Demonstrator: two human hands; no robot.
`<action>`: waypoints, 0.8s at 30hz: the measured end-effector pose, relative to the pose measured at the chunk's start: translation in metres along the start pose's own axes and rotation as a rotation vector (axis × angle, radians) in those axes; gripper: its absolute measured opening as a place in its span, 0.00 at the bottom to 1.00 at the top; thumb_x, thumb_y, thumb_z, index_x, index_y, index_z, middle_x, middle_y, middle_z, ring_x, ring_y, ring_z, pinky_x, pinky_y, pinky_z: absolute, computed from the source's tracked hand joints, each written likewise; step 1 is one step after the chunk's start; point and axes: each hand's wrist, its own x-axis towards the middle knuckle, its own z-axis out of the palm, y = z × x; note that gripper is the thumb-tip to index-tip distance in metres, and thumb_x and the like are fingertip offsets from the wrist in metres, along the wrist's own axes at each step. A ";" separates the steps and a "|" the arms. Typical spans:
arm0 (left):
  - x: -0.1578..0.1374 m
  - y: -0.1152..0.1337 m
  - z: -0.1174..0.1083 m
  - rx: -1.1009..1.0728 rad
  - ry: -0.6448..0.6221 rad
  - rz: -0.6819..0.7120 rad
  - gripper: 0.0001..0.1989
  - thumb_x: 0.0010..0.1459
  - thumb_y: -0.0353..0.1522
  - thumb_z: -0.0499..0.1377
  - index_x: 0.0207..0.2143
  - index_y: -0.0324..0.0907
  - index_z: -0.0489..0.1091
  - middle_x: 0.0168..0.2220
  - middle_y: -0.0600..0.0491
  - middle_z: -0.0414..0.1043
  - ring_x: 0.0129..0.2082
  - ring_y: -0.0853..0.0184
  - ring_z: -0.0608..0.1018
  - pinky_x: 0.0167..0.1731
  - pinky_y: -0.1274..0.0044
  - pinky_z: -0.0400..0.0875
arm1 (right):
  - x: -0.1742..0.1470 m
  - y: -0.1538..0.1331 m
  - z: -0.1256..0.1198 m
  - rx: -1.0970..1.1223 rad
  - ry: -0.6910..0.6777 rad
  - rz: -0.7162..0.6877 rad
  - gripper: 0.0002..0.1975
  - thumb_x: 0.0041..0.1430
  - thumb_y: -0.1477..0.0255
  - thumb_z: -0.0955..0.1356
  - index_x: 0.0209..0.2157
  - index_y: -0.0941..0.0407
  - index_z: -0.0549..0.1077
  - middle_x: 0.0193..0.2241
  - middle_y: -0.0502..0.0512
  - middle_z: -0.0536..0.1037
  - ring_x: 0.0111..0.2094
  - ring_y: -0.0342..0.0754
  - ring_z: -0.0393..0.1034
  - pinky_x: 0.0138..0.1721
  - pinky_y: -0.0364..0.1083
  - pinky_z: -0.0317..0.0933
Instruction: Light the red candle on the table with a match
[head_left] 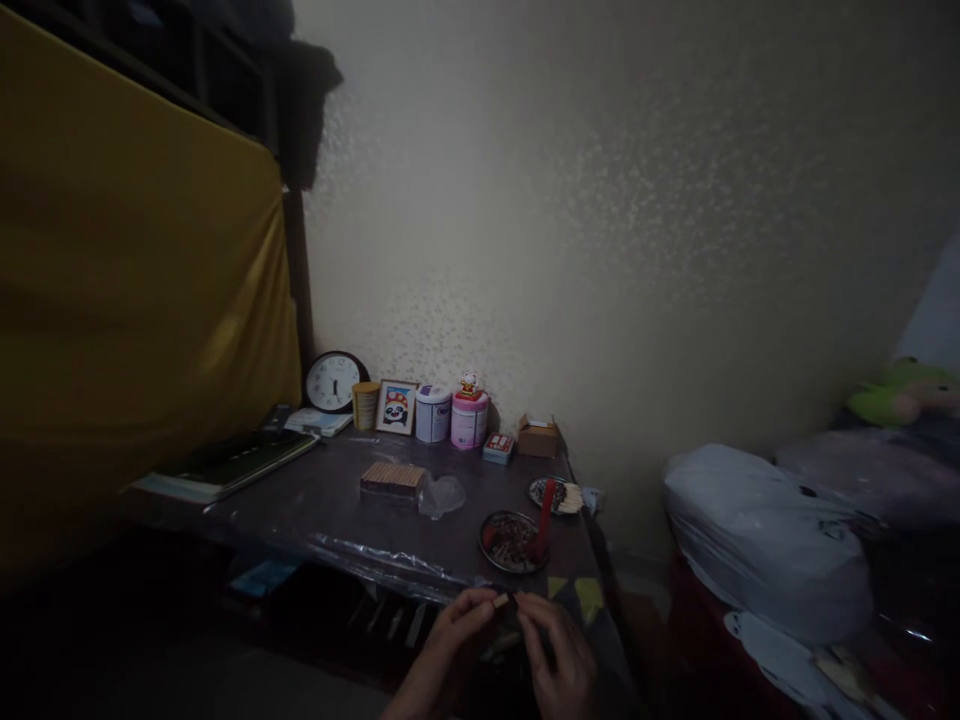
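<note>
At the bottom centre of the frame, a bare left hand [454, 638] holds a small, pale, stubby piece [501, 601] pinched between thumb and fingertips, its fingers closed down to the piece's thickness. Just right of it, the right hand [556, 645] has its thumb and forefinger brought close together near the piece's dark end; whether they grip it is too dim to tell. The piece sits between the two hands, in front of the near edge of a dark table under shiny clear plastic [315, 492]. Just above the hands in the frame stands a round, metal-rimmed dish of dark and pale bits [513, 570], with a long, flat red stick [545, 520] tilted upright at its right side. Behind it, farther right, a second round dish [551, 511] holds dark bits and a bundle of pale sticks [571, 498]. Near the frame's centre, a tan-topped block of small packed boxes [391, 479] lies beside a crumpled piece of translucent plastic [444, 496]. Two yellow triangular shapes [589, 594] show right of the hands.
</note>
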 end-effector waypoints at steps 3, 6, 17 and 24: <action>-0.002 0.006 0.006 0.009 0.038 0.010 0.08 0.48 0.33 0.65 0.32 0.39 0.75 0.36 0.47 0.78 0.41 0.61 0.75 0.47 0.72 0.63 | 0.005 -0.005 -0.002 0.002 -0.015 0.000 0.09 0.63 0.75 0.61 0.40 0.53 0.71 0.34 0.53 0.80 0.36 0.44 0.76 0.39 0.41 0.69; -0.008 0.011 0.015 0.012 0.047 -0.006 0.07 0.49 0.33 0.64 0.32 0.40 0.76 0.35 0.47 0.78 0.39 0.61 0.76 0.47 0.71 0.63 | 0.008 -0.007 -0.004 0.010 -0.004 0.023 0.08 0.62 0.76 0.62 0.40 0.53 0.71 0.35 0.52 0.79 0.37 0.44 0.75 0.40 0.41 0.68; -0.002 0.007 0.016 -0.020 0.055 0.005 0.06 0.51 0.31 0.62 0.33 0.40 0.75 0.34 0.50 0.77 0.37 0.65 0.75 0.46 0.74 0.63 | 0.018 -0.014 -0.015 -0.006 0.108 0.033 0.07 0.63 0.74 0.62 0.38 0.54 0.71 0.33 0.54 0.79 0.35 0.43 0.75 0.38 0.41 0.69; -0.003 0.015 0.034 -0.003 0.053 0.030 0.06 0.50 0.30 0.63 0.33 0.39 0.75 0.35 0.49 0.77 0.39 0.65 0.75 0.43 0.76 0.64 | 0.012 0.013 -0.012 -0.128 0.081 0.041 0.13 0.63 0.67 0.60 0.31 0.53 0.74 0.26 0.52 0.81 0.28 0.46 0.76 0.30 0.43 0.70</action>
